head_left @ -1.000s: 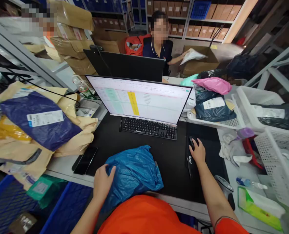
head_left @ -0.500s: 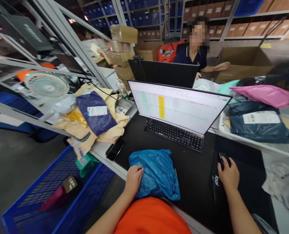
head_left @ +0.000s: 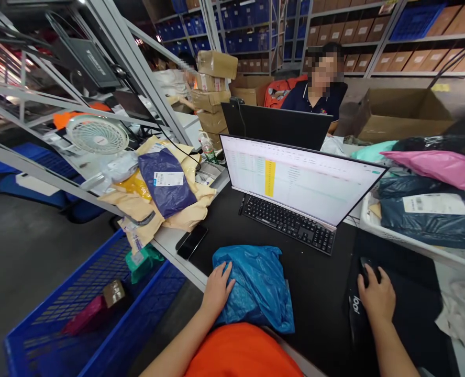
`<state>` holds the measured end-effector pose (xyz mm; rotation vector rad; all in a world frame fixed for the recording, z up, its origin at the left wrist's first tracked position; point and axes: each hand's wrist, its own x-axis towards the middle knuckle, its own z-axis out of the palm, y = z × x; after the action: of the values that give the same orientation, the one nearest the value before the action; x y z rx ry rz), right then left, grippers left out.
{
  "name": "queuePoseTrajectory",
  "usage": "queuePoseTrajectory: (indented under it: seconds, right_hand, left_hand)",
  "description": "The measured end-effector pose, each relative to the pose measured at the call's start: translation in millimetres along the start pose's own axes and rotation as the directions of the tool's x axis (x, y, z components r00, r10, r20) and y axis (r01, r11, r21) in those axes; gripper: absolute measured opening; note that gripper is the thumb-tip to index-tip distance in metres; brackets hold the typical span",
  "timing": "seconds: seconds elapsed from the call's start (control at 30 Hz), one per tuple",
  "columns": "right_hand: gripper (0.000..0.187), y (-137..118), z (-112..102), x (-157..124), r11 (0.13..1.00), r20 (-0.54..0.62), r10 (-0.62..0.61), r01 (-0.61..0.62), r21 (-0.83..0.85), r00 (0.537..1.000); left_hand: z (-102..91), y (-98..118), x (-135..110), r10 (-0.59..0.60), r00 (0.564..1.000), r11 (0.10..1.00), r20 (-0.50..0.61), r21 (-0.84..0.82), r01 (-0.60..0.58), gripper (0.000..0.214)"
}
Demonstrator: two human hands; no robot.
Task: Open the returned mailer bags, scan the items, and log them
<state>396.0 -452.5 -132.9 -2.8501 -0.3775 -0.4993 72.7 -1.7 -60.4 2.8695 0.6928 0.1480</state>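
Note:
A crumpled blue plastic mailer bag (head_left: 258,288) lies on the black desk mat, close to my body. My left hand (head_left: 218,287) rests on its left edge with the fingers spread, not gripping it. At the right, my right hand (head_left: 377,293) is over a black computer mouse (head_left: 368,262), its fingers lying along the top; the palm hides most of the mouse. Behind the bag stand a black keyboard (head_left: 287,222) and a monitor (head_left: 295,180) showing a spreadsheet with a yellow column.
Left of the mat are a phone (head_left: 193,242), a purple parcel (head_left: 167,180) on padded envelopes and a fan (head_left: 98,134). A blue crate (head_left: 110,335) stands below. A white basket (head_left: 413,238) of parcels is at right. A co-worker (head_left: 314,99) sits behind the monitors.
My left hand's fingers have spread out on the blue bag. The view has shifted slightly. The co-worker's hand no longer shows by the cardboard box. My right hand stays on the mouse.

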Motion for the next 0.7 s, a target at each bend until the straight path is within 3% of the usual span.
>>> queuePoseTrajectory:
  seconds: [0.1, 0.23, 0.37, 0.5, 0.57, 0.7]
  right_hand:
    - [0.054, -3.5, -2.8, 0.1, 0.999, -0.045, -0.010, 0.012, 0.030, 0.999]
    - [0.069, -20.1, -22.6, -9.4, 0.993, -0.157, 0.044, -0.025, 0.116, 0.987]
    - [0.064, -48.6, -53.8, -57.7, 0.978, -0.145, 0.154, -0.131, 0.162, 0.977]
    - [0.076, -77.7, -70.5, -131.8, 0.947, -0.014, 0.321, -0.321, 0.023, 0.947]
    - [0.078, -89.1, -73.5, -156.3, 0.943, 0.107, 0.332, -0.327, -0.061, 0.937]
    - [0.068, -103.4, -89.3, -154.5, 0.943, 0.321, 0.319, -0.332, -0.014, 0.892]
  left_hand:
    - [3.8, -1.7, 1.2, -0.006, 1.000, 1.000, 0.028, -0.014, 0.006, 0.051]
    - [0.6, 0.4, -4.9, 0.030, 0.999, 0.999, -0.032, 0.031, -0.029, 0.048]
    - [-2.0, -1.7, -23.0, 0.208, 0.978, 0.978, -0.031, 0.022, -0.208, 0.045]
    - [-0.8, -9.6, -29.9, 0.279, 0.960, 0.958, -0.027, -0.062, -0.280, 0.032]
    - [-3.2, -11.7, -25.2, 0.282, 0.958, 0.947, -0.044, -0.148, -0.286, 0.026]
    - [-13.0, -7.9, -15.0, 0.248, 0.966, 0.894, -0.067, -0.369, -0.255, 0.027]
